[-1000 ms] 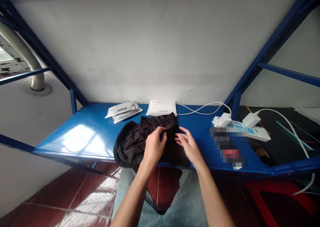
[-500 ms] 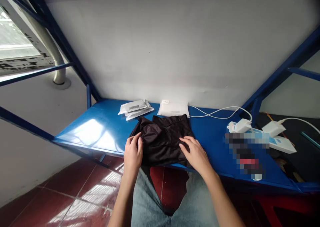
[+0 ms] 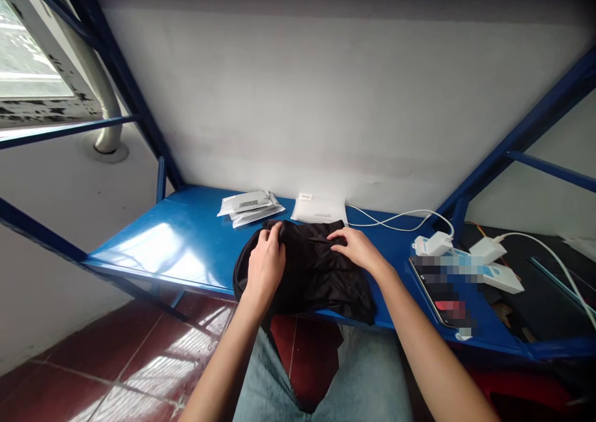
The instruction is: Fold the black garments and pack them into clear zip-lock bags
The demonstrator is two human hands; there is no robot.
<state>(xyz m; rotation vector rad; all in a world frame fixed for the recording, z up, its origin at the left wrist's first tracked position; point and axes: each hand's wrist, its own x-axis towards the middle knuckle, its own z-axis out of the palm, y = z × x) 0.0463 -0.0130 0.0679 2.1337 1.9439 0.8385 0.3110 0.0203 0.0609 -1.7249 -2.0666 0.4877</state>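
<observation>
Black fabric garment (image 3: pixel 311 273) lay bunched at the front of the blue shelf (image 3: pixel 186 248), its near folds hanging just over the front edge above my knees. My left hand (image 3: pixel 265 264) rested on its left part with the fingers curled into the cloth near the far edge; my right hand (image 3: pixel 356 248) lay flat on its far right part, fingers spread and gripping nothing. The hands were apart, with the garment's middle between them. Just beyond it, against the wall, lay a white packet (image 3: pixel 319 210) and a small pile of packets (image 3: pixel 249 206). A phone (image 3: pixel 437 288) and chargers (image 3: pixel 465 254) lay to the right, near the garment. Left of it the shelf showed bare blue surface.
</observation>
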